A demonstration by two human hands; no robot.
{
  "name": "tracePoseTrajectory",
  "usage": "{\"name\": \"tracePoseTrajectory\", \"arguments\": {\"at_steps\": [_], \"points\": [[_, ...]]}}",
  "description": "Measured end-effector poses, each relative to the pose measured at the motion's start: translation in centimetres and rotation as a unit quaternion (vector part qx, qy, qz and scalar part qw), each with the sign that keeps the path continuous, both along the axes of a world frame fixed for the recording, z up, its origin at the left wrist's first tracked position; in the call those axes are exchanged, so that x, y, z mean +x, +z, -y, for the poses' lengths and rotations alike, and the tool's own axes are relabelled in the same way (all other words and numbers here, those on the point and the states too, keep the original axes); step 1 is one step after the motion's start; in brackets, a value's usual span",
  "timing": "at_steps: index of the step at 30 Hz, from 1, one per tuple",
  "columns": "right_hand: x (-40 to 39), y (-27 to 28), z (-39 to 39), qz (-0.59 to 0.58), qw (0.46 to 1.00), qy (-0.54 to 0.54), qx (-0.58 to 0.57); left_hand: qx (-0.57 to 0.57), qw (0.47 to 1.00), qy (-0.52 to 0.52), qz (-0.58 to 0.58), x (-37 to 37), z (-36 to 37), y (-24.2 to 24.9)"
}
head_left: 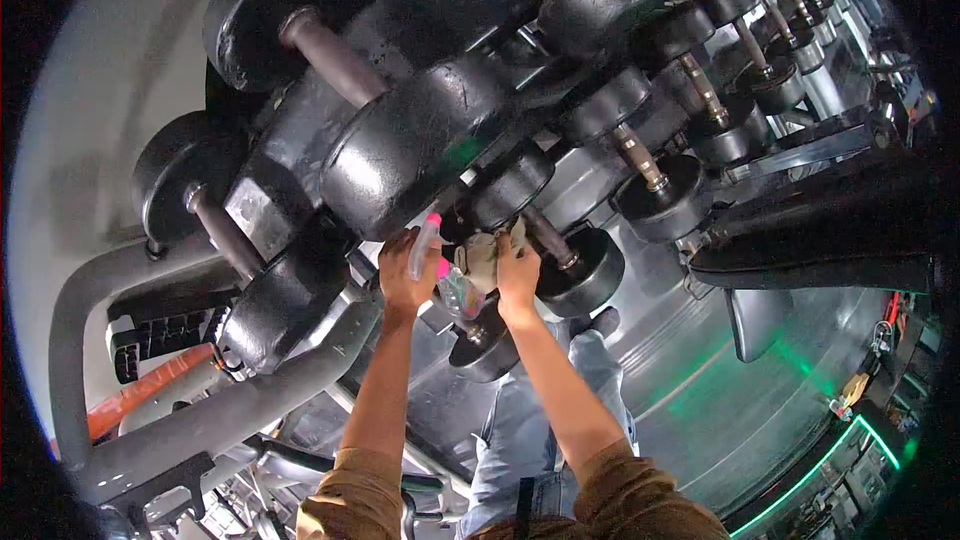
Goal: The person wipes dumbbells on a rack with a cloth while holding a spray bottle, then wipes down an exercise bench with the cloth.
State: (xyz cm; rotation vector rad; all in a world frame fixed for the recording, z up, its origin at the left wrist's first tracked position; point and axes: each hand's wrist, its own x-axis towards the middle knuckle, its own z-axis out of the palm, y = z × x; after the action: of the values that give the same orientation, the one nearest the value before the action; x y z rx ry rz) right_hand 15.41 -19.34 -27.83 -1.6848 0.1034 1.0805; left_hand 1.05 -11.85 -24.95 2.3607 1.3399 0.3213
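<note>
My left hand [402, 275] is closed around the head of a clear spray bottle [460, 296] with pink parts. The bottle tilts, its see-through body hanging toward my right hand. My right hand [517, 275] grips a crumpled beige cloth [479, 258], which lies between both hands. Just beyond them is a black dumbbell [512, 185] on the lower level of the rack; its handle passes close to my right fingers. A larger black dumbbell [425, 145] rests above my hands. My left fingers partly hide the spray head.
More black dumbbells [640, 155] run along the rack toward the upper right. Another dumbbell [225, 230] sits at the left, near a thick grey frame tube [250, 405]. A black padded bench [820, 240] stands to the right. Grey floor [700, 370] shows below it.
</note>
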Motion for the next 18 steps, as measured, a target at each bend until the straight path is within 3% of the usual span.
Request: {"name": "tracePoseTrajectory", "arguments": {"at_steps": [3,5,7,8,11,12,14,15,16,18], "points": [[0.6,-3.4,0.0,0.028,0.998,0.052,-0.035,0.030,0.999,-0.013,0.000,0.5,-0.1,0.7],[1.6,-3.5,0.2,0.004,0.999,0.041,0.017,0.069,0.998,-0.015,-0.002,0.7,-0.1,1.1],[3.2,-0.2,-0.1,0.138,0.989,0.037,0.022,0.101,0.995,-0.004,-0.001,0.8,0.1,1.1],[4.2,3.0,-0.8,0.136,0.991,0.005,0.019,0.098,0.995,0.007,0.005,0.9,0.4,1.5],[4.5,1.0,-1.4,0.108,0.991,-0.062,0.055,0.172,0.983,-0.060,-0.004,-1.4,0.6,-2.0],[4.7,-0.8,-1.5,0.100,0.991,-0.078,0.039,0.174,0.983,-0.061,-0.005,-1.3,0.6,-1.5],[5.4,-5.0,-2.0,0.157,0.986,-0.064,0.014,0.013,0.995,0.003,-0.099,-0.4,0.6,-0.2],[5.9,-6.1,-2.2,0.212,0.976,-0.048,-0.016,0.012,0.995,0.002,-0.100,-0.3,0.7,-0.1],[7.1,-4.4,-2.8,0.181,0.983,-0.028,-0.027,0.026,0.999,0.000,-0.044,-0.2,0.8,-0.2],[9.1,-9.1,-3.2,0.155,0.987,0.018,-0.033,0.038,0.999,-0.002,0.010,-0.4,0.8,-0.4]]}}
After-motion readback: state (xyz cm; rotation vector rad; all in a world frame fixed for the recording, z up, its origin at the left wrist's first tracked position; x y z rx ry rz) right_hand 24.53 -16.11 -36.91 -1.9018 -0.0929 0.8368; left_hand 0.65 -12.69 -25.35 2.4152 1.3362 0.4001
